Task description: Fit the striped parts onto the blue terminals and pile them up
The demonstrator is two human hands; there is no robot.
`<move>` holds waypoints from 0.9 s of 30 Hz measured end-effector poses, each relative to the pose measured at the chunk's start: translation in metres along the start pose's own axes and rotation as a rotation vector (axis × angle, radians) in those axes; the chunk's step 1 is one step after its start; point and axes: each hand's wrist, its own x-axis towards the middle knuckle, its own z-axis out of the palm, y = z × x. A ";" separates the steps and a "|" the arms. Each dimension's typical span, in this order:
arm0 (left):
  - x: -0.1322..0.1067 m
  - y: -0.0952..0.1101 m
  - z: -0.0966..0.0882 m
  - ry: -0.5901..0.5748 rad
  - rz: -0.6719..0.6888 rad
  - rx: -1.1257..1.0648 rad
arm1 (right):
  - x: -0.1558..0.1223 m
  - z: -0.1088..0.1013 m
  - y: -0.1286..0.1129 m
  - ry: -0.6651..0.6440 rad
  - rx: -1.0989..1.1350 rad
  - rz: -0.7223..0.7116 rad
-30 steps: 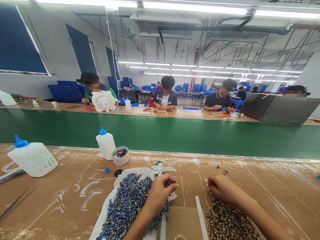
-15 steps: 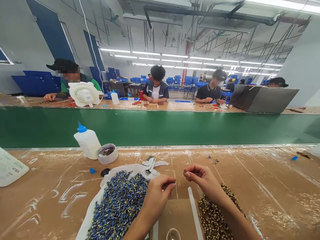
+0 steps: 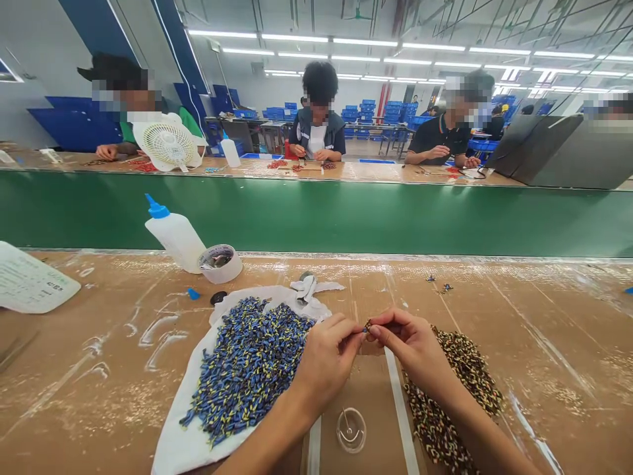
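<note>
My left hand [image 3: 329, 356] pinches a tiny blue piece [image 3: 364, 329] between thumb and fingertips. In the pinch of my right hand [image 3: 415, 346] is a small brown-and-yellow piece [image 3: 368, 324], and the two pieces meet or nearly touch. Fingertips hide most of both. A heap of small blue-and-yellow pieces [image 3: 252, 369] lies on a white sheet [image 3: 173, 422] left of my left hand. Beneath my right forearm spreads a heap of small brown-and-cream curved pieces [image 3: 459, 369]. Between my forearms, a small clear round dish [image 3: 351, 430] with a thin stick in it sits on a cardboard piece [image 3: 376, 389].
A blue-capped bottle [image 3: 175, 234] leans beside a tape roll [image 3: 221, 264] at the back left, near a blue cap [image 3: 193, 293]. Another bottle [image 3: 37, 280] lies far left. A few small pieces [image 3: 448, 287] rest further back. Beyond the green strip [image 3: 316, 214], several people work opposite.
My hands have come together, bringing the two small pieces to each other. The camera has tilted downward, so the dish shows fully now.
</note>
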 end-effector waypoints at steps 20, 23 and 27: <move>0.001 -0.005 0.000 -0.013 0.034 0.009 | 0.003 0.006 0.001 -0.018 0.018 -0.051; 0.003 -0.010 0.000 0.004 0.065 -0.033 | 0.008 0.009 0.004 -0.025 0.190 0.023; 0.006 -0.013 -0.005 -0.014 0.057 -0.035 | 0.011 0.012 0.014 -0.033 0.258 0.027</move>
